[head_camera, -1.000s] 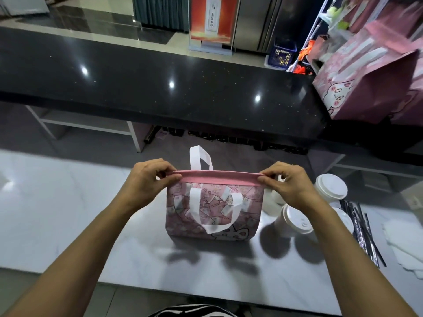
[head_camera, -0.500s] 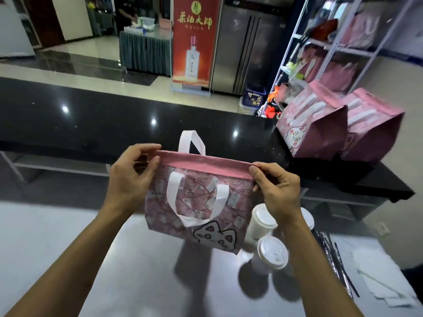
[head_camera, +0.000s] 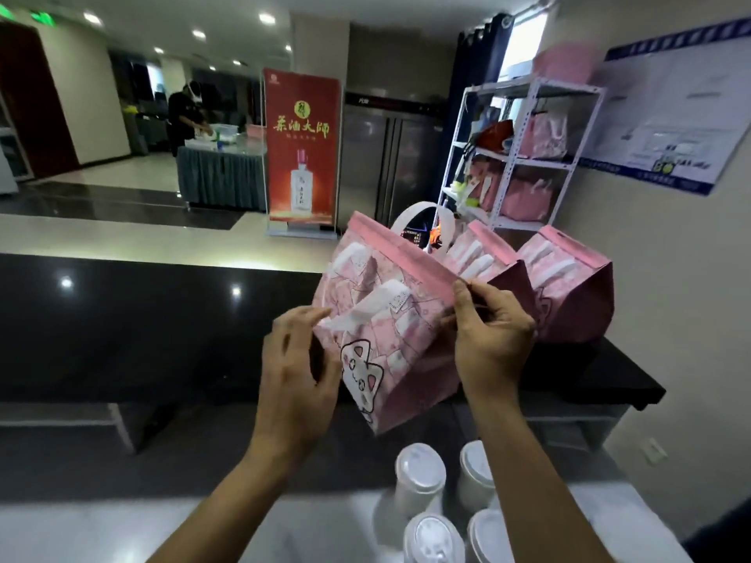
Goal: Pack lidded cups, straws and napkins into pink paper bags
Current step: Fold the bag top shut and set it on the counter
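The pink paper bag [head_camera: 390, 331] hangs tilted in the air above the black worktop [head_camera: 122, 319]; the right hand [head_camera: 491, 335] pinches its folded top edge, and the left hand [head_camera: 296, 367], fingers loosely spread, touches its side. The paper looks thin and easy to crease, and the bag is probably light, so I judge the stiffer folded rim or the white handles the safest place to hold

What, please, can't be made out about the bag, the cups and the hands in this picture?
Head view:
- Inside the held bag: hidden, its top is folded shut.
- Cups: blurred; the front ones are cut off by the bottom edge.
- Left hand: blur hides whether it grips the bag.
- Right hand pinches the fold; its fingertips are hidden.
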{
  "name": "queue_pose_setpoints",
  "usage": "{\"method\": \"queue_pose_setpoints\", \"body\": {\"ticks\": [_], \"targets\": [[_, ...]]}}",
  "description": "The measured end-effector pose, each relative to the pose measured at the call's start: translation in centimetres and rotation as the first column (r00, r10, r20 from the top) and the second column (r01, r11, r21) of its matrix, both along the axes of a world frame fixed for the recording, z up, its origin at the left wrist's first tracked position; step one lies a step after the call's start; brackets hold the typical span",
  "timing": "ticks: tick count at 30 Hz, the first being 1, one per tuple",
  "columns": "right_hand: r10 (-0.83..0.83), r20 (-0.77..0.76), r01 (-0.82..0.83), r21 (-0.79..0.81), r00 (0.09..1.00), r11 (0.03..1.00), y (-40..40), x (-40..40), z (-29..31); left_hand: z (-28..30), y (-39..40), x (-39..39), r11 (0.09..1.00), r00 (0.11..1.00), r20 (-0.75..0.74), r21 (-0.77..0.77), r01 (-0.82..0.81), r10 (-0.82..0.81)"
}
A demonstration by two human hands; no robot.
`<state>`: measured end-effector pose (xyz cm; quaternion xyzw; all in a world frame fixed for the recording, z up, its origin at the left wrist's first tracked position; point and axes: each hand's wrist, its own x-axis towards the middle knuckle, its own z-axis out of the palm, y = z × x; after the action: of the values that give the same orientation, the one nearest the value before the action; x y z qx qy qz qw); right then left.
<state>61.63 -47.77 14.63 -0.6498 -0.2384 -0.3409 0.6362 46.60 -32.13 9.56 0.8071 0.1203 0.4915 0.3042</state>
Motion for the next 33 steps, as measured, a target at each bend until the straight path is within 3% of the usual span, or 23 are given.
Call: {"method": "queue_pose_setpoints", "body": {"ticks": [3,6,11,18,27,33], "targets": [[-0.017,-0.108,0.011,-0.058,0.994,0.998,1.2,1.2,-1.4,-2.9,-2.0,2.6,0.973,0.949,-0.217,-0.043,0.226,-0.23],[0.053,-0.194,-0.064,-0.052,0.98,0.997,1.3,2.1,-3.1,-5.3,-3.2,5.0,0.951,0.894,-0.322,-0.117,0.288,-0.31],[0.013,-0.157,-0.043,-0.19,0.988,0.981,-0.7,4.1,-5.7,-5.8,-3.3,8.7,0.953,0.897,-0.333,-0.181,0.242,-0.291],[-0.005,-0.238,-0.064,-0.283,0.971,0.957,-1.6,6.8,-10.3,-5.2,-2.1,14.6,0.917,0.896,-0.308,-0.338,0.211,-0.319],[-0.063,-0.244,-0.054,-0.445,0.968,0.894,-0.8,11.9,-10.5,-4.5,-0.6,22.2,0.866,0.864,-0.327,-0.454,0.211,-0.382],[0.029,-0.305,-0.183,-0.491,0.952,0.852,-0.7,13.0,-10.2,-4.6,0.4,23.6,0.863,0.861,-0.347,-0.471,0.183,-0.371]]}}
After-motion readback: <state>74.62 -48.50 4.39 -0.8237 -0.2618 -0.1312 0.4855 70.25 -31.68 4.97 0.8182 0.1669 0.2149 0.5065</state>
